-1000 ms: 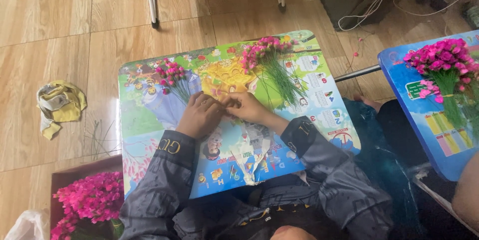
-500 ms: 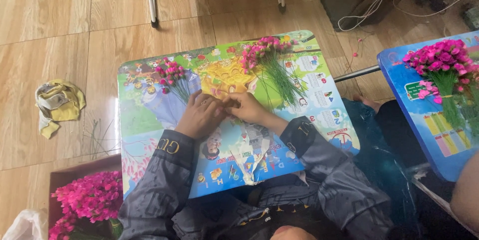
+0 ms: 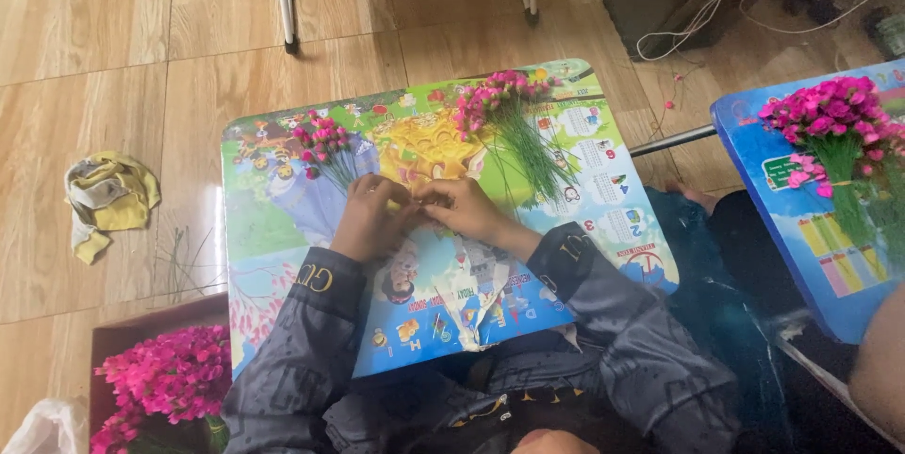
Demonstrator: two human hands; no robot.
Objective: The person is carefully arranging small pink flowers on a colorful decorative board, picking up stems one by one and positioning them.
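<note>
Whatever the left hand [image 3: 370, 218] and right hand [image 3: 465, 210] pinch between them is too small to tell. The blue side bench [image 3: 801, 228] at three o'clock is cut off by the edge.

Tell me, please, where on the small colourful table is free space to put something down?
Free: the left side of the table, below the small bunch, and the right edge, right of the big bunch. Crowded: the middle, where the left hand and right hand meet.
</note>
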